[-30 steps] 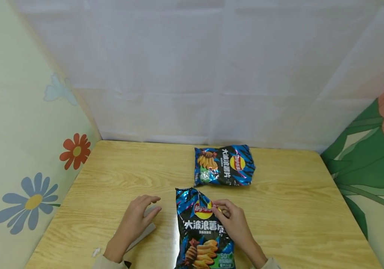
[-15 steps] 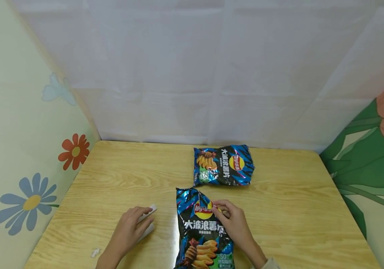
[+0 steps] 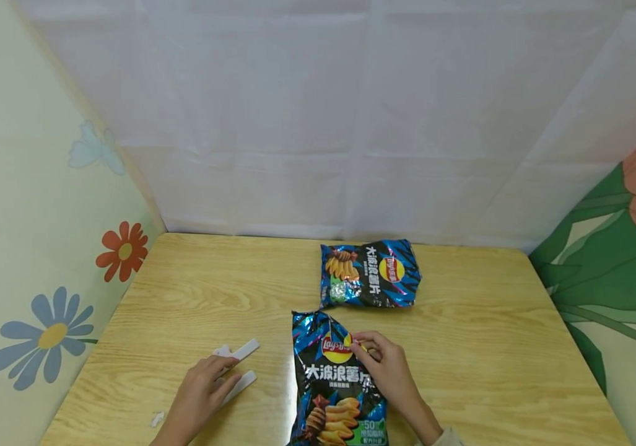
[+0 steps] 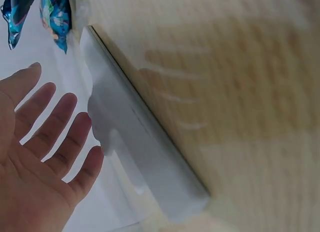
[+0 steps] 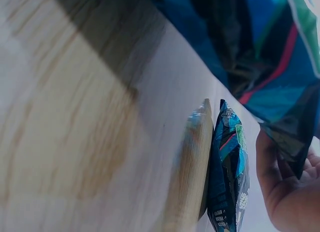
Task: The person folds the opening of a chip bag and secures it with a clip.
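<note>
A dark blue potato chip bag (image 3: 335, 384) lies upright along the front of the table. My right hand (image 3: 387, 368) pinches its upper right edge between thumb and fingers; the right wrist view shows that hand (image 5: 290, 187) at the bag's dangling corner. My left hand (image 3: 200, 393) is over a white long plastic tool (image 3: 248, 349) with two bars, partly hidden under the fingers. In the left wrist view the left hand (image 4: 50, 152) has spread, nearly straight fingers beside the tool's wavy edge (image 4: 130, 117). Whether the fingertips touch it, I cannot tell.
A second chip bag (image 3: 371, 274) lies sideways at the back of the wooden table (image 3: 479, 334). A small white scrap (image 3: 157, 419) is at the front left. White sheeting (image 3: 273, 124) hangs behind the table, with painted walls at both sides.
My left hand has come down and back toward the table's near left, uncovering more of the white tool. The right hand and both chip bags stay in place.
</note>
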Motion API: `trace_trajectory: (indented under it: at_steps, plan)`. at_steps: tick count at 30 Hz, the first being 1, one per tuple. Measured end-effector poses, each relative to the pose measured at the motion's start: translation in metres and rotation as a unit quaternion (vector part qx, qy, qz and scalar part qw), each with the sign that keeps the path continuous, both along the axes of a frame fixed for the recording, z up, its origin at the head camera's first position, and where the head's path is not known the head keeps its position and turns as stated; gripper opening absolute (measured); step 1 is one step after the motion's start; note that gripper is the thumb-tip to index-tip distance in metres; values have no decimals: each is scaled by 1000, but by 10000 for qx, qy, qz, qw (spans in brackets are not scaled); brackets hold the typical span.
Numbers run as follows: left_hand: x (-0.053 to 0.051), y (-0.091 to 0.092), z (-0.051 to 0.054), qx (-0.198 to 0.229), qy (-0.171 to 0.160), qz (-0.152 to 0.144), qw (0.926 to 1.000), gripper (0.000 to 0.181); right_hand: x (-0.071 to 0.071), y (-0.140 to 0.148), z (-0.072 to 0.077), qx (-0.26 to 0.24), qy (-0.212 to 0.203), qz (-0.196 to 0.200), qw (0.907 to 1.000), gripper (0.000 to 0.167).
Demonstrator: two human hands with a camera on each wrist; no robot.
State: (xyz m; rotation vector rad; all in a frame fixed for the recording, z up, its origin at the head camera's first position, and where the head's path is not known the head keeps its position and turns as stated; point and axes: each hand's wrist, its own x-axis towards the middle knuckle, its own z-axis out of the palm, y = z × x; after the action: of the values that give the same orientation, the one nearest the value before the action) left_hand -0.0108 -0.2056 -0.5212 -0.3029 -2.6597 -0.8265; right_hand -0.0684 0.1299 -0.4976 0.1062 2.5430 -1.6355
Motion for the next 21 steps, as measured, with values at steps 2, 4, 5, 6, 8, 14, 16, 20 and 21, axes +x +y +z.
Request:
trace_trajectory:
  at_steps: [2, 4, 5, 6, 8, 14, 16, 20, 21]
  plan:
    - [2, -1, 1, -57, -173, 148, 9997, 25, 0, 0, 0, -47, 19, -8, 10000, 15]
    - [4, -2, 1, -143, -299, 263, 9991, 23, 1, 0, 1, -93, 39, 4, 9999, 15]
    - [5, -3, 1, -184, -356, 316, 9987, 22, 1, 0, 1, -117, 50, 10, 9999, 15]
    - [5, -4, 1, -209, -391, 334, 9985, 22, 1, 0, 2, -113, 64, 17, 9999, 15]
    - [7, -6, 1, -298, -461, 389, 9977, 22, 1, 0, 2, -107, 73, 20, 9999, 15]
    - [10, -12, -2, -525, -653, 574, 9948, 23, 0, 0, 2, -80, 4, -9, 10000, 15]
    - [11, -14, -2, -530, -715, 581, 9943, 23, 0, 0, 2, -72, 1, -15, 10000, 15]
    - [13, -18, -4, -528, -750, 541, 9943, 22, 0, 0, 2, -77, 29, -11, 10000, 15]
    - [14, -18, -5, -561, -762, 555, 9940, 22, 1, 0, 2, -81, 36, 3, 10000, 15]
